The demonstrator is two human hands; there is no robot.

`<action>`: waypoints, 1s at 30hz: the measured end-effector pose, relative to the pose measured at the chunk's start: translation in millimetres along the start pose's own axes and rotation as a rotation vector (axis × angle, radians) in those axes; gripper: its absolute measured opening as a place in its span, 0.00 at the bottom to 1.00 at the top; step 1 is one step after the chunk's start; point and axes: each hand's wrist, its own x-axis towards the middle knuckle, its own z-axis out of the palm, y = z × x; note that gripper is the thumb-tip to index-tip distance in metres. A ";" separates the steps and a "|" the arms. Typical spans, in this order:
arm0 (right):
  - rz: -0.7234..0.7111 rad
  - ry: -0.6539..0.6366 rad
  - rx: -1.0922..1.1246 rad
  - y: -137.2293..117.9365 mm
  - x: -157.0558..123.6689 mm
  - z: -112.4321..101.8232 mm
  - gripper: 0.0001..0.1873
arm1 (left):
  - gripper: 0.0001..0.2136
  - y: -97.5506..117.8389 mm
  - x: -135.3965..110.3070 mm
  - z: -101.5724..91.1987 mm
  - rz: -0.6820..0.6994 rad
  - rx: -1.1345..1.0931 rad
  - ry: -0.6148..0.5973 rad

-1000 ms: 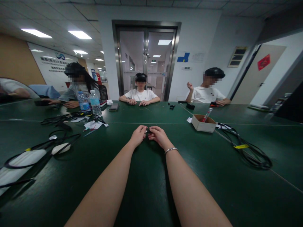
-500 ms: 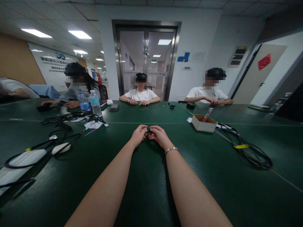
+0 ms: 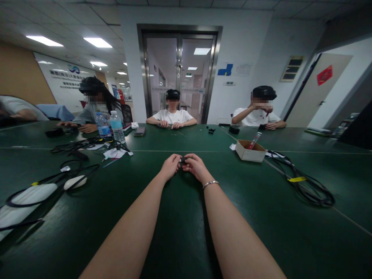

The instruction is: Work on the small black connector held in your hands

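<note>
Both hands meet over the middle of the green table (image 3: 177, 217), arms stretched forward. Between my fingertips is a small dark object (image 3: 182, 160) with a silvery bit at its left side; it is too small to name and partly covered by the fingers. My left hand (image 3: 171, 168) pinches its left end between thumb and fingers. From the other side, my right hand (image 3: 195, 167) is closed on its right end, with a silver bangle (image 3: 210, 185) at the wrist.
Bottles (image 3: 117, 127), papers (image 3: 114, 154) and black cables (image 3: 75, 146) lie to the left, with a white mouse (image 3: 74, 182). Rightward stand a small cardboard box (image 3: 250, 153) and a coiled cable (image 3: 312, 190). Several people sit across the table.
My hands hold almost the same place; slightly more of the small object's silvery part shows. Across the table, the person at right has raised one hand toward the head.
</note>
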 end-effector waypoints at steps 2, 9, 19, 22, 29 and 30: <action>-0.001 0.007 0.003 -0.1 -0.2 -0.2 0.11 | 0.10 -1.3 0.8 -0.6 -0.008 -0.003 0.002; -0.014 -0.006 0.006 0.0 -0.8 0.5 0.13 | 0.11 -5.2 3.4 -1.6 0.025 0.030 -0.010; -0.015 -0.026 0.022 0.6 -0.1 -0.5 0.14 | 0.11 -4.0 2.5 0.0 0.023 0.035 -0.021; -0.013 -0.018 0.018 0.5 0.0 -0.2 0.14 | 0.11 -3.3 1.6 0.3 0.014 0.033 -0.026; -0.008 -0.002 0.024 0.0 -0.8 0.4 0.13 | 0.11 -2.7 0.7 -0.1 0.012 0.045 -0.016; -0.007 -0.001 0.023 -0.2 -1.1 0.6 0.13 | 0.11 -2.7 0.6 -0.1 0.009 0.049 -0.016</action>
